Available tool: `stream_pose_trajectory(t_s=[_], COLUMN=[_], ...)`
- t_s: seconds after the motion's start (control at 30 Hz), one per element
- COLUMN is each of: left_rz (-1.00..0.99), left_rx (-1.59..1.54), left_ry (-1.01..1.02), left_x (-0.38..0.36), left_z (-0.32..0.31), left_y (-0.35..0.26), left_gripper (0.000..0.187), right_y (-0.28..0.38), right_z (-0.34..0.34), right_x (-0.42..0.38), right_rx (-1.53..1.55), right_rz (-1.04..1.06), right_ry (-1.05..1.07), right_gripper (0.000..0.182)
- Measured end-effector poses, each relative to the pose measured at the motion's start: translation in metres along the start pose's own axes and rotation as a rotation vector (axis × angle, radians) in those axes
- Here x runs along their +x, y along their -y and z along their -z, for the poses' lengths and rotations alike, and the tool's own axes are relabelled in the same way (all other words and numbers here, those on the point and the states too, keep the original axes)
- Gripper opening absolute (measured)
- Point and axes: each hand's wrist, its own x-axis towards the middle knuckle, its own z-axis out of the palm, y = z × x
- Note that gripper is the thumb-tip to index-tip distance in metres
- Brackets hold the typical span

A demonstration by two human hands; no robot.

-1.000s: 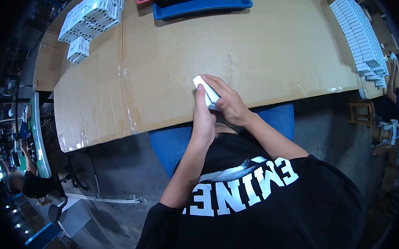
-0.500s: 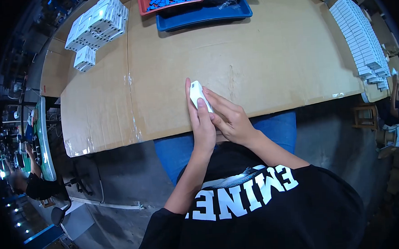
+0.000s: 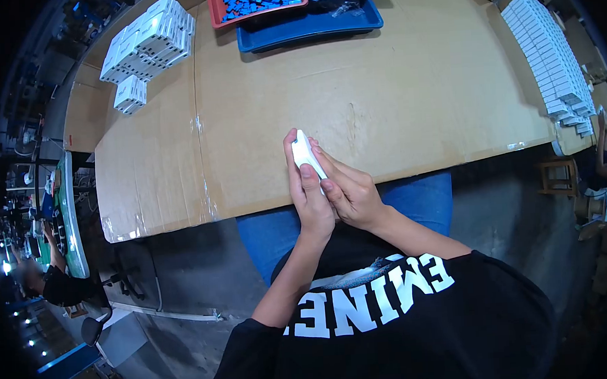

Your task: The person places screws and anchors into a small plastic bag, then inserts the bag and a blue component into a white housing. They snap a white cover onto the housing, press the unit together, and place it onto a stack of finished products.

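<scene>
A small white plastic piece point(image 3: 303, 150) is held upright between both hands, just above the near edge of the cardboard-covered table point(image 3: 272, 109). My left hand point(image 3: 311, 196) has its fingers along the left side of the piece and its thumb on the face toward me. From the right, my right hand point(image 3: 351, 190) closes on the same piece, its thumb near the lower end. The palms hide the bottom of the piece.
Stacks of white parts point(image 3: 148, 40) stand at the back left, with a long stack point(image 3: 547, 53) at the right. A red tray point(image 3: 221, 19) of blue pieces and blue trays point(image 3: 309, 35) lie at the back. A co-worker point(image 3: 61, 284) is at far left, another person point(image 3: 600, 160) far right.
Both hands have come slightly lower with the white piece, which has turned a little. The left fingertips now curl over toward its top, and the right hand has closed further around it.
</scene>
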Motion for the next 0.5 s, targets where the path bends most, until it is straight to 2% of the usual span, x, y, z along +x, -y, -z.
stream_pose_trajectory(t_s=[0.27, 0.33, 0.37, 0.43, 0.47, 0.5], left_rz=[0.026, 0.014, 0.003, -0.033, -0.066, -0.101], left_rx=[-0.025, -0.032, -0.037, 0.074, 0.183, 0.29], left_ry=[0.029, -0.023, -0.075, -0.014, 0.054, 0.126], left_x=[0.002, 0.006, 0.007, 0.005, 0.004, 0.004], left_z=[0.007, -0.003, -0.005, 0.01, 0.019, 0.021], left_y=[0.002, -0.006, -0.009, 0.002, 0.011, 0.012], left_gripper=[0.076, 0.08, 0.083, 0.087, 0.092, 0.096], right_y=[0.005, 0.004, 0.005, 0.008, 0.01, 0.014], right_z=[0.001, 0.002, 0.003, 0.009, 0.015, 0.018], right_x=[0.003, 0.008, 0.01, 0.014, 0.018, 0.021], right_rx=[0.062, 0.337, 0.34, 0.611, 0.723, 0.723], right_rz=[-0.055, -0.197, -0.195, -0.612, -0.722, -0.722], right_ry=[0.019, 0.038, 0.039, -0.073, -0.038, -0.042], right_gripper=[0.044, 0.047, 0.047, 0.052, 0.055, 0.055])
